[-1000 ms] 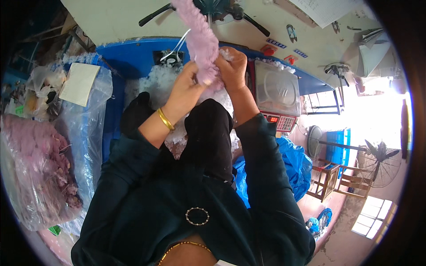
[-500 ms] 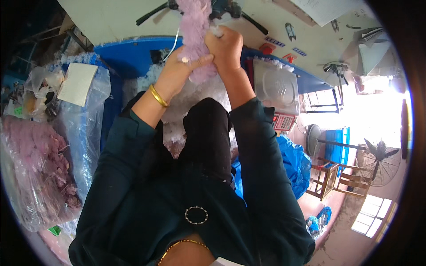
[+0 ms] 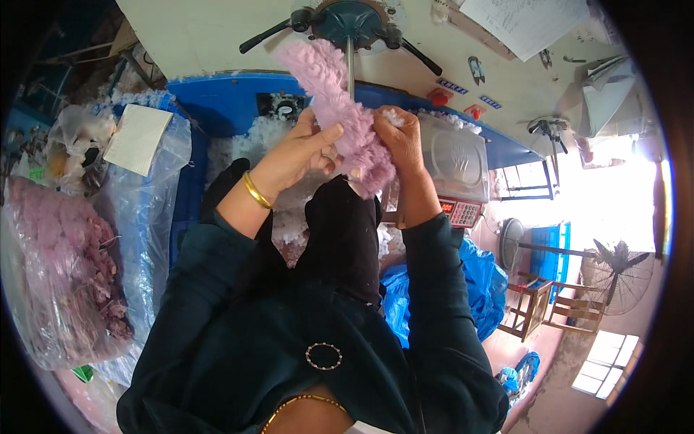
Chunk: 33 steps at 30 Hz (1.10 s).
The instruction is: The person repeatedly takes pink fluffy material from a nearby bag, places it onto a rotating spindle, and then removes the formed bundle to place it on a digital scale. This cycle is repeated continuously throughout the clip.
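Observation:
A long pink plush piece [image 3: 341, 105], fluffy and tube-like, hangs at a slant between my hands, its upper end leaning left. The fingers of my left hand [image 3: 303, 148] curl against its left side, thumb lying across the plush. My right hand [image 3: 402, 141] is closed at its right edge, with a tuft of white stuffing [image 3: 392, 117] showing at the top of the fist. Just beyond the plush, a bare metal tube [image 3: 350, 64] sticks out toward me from a dark green machine head [image 3: 350, 20] on the table. The inside of the plush is hidden.
A clear bag of pink plush pieces [image 3: 61, 267] lies at left, near a white pad [image 3: 137, 139]. White stuffing [image 3: 289, 224] gathers below the blue table edge [image 3: 217, 90]. At right are a clear plastic bin [image 3: 455, 155], a red scale [image 3: 460, 212] and snips [image 3: 476, 70].
The plush piece has come toward me and tilted, its upper end now left of the metal tube, which shows fully. My hands have moved nearer to me and farther apart.

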Each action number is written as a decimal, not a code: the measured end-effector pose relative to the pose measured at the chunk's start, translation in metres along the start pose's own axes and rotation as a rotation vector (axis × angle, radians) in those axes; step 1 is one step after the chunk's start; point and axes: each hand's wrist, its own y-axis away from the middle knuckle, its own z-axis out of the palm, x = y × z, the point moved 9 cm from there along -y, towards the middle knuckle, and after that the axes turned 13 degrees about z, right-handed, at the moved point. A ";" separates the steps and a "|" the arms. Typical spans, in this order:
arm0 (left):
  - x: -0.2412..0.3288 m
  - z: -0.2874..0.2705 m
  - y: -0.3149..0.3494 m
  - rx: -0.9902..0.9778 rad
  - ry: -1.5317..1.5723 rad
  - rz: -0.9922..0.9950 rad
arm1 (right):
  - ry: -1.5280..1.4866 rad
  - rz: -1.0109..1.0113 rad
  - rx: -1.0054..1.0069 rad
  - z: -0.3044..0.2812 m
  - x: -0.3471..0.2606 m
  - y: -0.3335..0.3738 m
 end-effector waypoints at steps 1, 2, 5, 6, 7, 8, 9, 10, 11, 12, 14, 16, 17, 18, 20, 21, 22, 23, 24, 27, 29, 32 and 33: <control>0.000 0.001 -0.003 0.035 -0.033 0.030 | 0.135 0.071 0.035 -0.005 -0.001 -0.002; 0.001 0.001 -0.005 0.069 -0.065 0.060 | 0.374 -0.116 0.088 -0.001 -0.023 0.003; 0.003 -0.002 -0.009 0.075 -0.094 0.166 | 0.896 -0.448 0.196 0.053 -0.062 0.031; -0.002 -0.003 -0.008 0.085 -0.112 0.182 | 0.965 -0.392 0.214 0.066 -0.052 0.037; -0.004 -0.002 -0.009 0.092 -0.131 0.202 | 0.918 -0.205 0.226 0.069 -0.045 0.036; -0.006 0.001 -0.006 0.114 -0.168 0.214 | 0.896 -0.128 0.250 0.067 -0.043 0.033; -0.007 0.002 -0.004 0.138 -0.206 0.230 | 0.873 -0.055 0.272 0.064 -0.040 0.028; -0.009 0.002 -0.006 0.146 -0.202 0.222 | 0.848 0.017 0.293 0.060 -0.037 0.023; -0.011 0.002 -0.008 0.154 -0.198 0.213 | 0.840 -0.176 0.361 0.055 -0.038 0.021; -0.014 0.000 -0.007 0.169 -0.196 0.199 | 0.776 -0.189 0.314 0.054 -0.035 0.019; -0.009 0.000 0.002 0.201 -0.399 0.257 | 0.647 -0.215 0.220 0.048 -0.031 0.019; -0.005 0.017 0.007 0.186 -0.559 0.484 | 0.491 -0.200 0.166 0.032 -0.017 0.018; 0.004 0.031 0.011 0.179 -0.597 0.610 | 0.416 -0.187 0.100 0.029 -0.017 0.019; 0.000 0.031 0.011 0.183 -0.528 0.516 | 0.338 -0.172 0.038 0.028 -0.016 0.020; -0.010 0.023 0.013 0.193 -0.387 0.329 | 0.538 -0.262 0.131 0.035 -0.023 0.024; -0.006 0.011 0.014 0.181 -0.401 0.302 | 0.676 -0.333 0.212 0.046 -0.027 0.027; -0.002 0.000 0.014 0.164 -0.408 0.274 | 0.819 -0.403 0.300 0.059 -0.031 0.029; 0.002 -0.011 0.013 0.149 -0.413 0.246 | 0.740 -0.453 0.352 0.067 -0.034 0.036; 0.007 -0.016 0.014 0.221 -0.338 0.256 | 0.698 -0.501 0.418 0.071 -0.034 0.039; -0.006 -0.019 0.012 0.109 -0.589 0.309 | 0.561 -0.462 0.343 0.056 -0.018 0.035; 0.002 0.029 0.018 0.104 -0.529 0.402 | 0.348 -0.323 0.132 0.033 -0.001 0.028; -0.002 0.032 0.017 0.092 -0.425 0.366 | 0.445 -0.313 0.115 0.036 -0.019 0.028; -0.014 0.009 0.009 0.077 -0.480 0.342 | 0.526 -0.357 0.189 0.035 -0.018 0.026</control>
